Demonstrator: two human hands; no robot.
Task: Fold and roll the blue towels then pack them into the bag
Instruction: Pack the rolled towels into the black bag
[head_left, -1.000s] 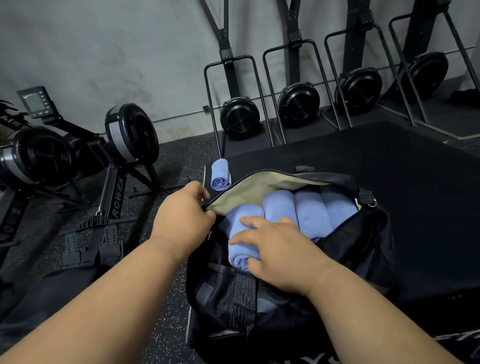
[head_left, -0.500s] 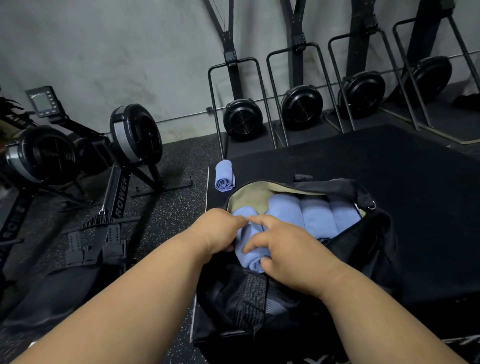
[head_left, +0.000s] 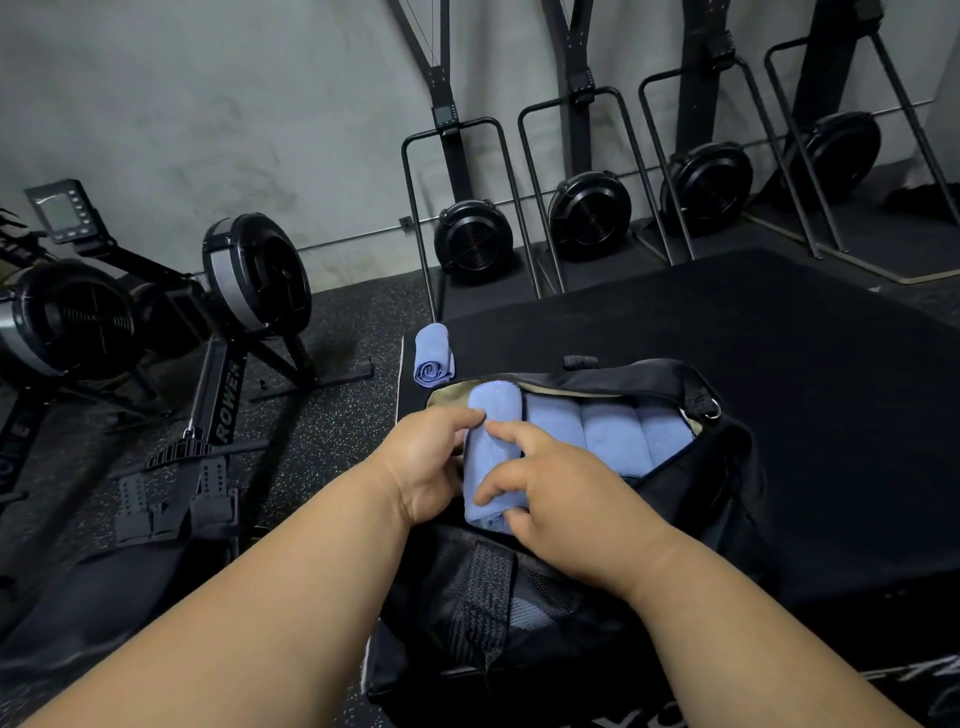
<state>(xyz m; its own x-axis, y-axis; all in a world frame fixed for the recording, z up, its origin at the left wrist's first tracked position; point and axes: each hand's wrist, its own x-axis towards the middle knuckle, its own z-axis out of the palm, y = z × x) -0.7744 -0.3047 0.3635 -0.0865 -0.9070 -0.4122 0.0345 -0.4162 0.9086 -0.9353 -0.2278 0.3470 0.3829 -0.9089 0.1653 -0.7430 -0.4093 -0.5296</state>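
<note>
- Head view looks down on a black duffel bag (head_left: 727, 493) standing open on a black padded platform (head_left: 779, 338), close to the platform's left edge.
- Left hand (head_left: 431, 467) grips the left side of a rolled blue towel (head_left: 491, 441), thumb on top of the roll, fingers hidden behind it.
- Right hand (head_left: 561, 499) holds the same roll from the right, index finger and thumb curled onto the cloth.
- This held towel sits at the left end of the bag's opening, raised a little above the others, its near end over the bag's front rim.
- Three more rolled blue towels (head_left: 608, 436) lie side by side in the bag to its right, touching one another, long axes running front to back.
- Tan lining (head_left: 447, 400) shows along the bag's far left rim.
- One further rolled towel (head_left: 434, 356) lies on the platform's left edge, just beyond the bag's far left corner, apart from the bag, its spiral end facing the camera.
- Mesh pocket and a webbing strap (head_left: 483, 597) cover the bag's near face.
- Rowing machines (head_left: 249, 280) stand on the speckled floor (head_left: 343, 405) to the left.
- Four fan-wheel machines (head_left: 472, 241) stand upright along the grey wall behind the platform.
</note>
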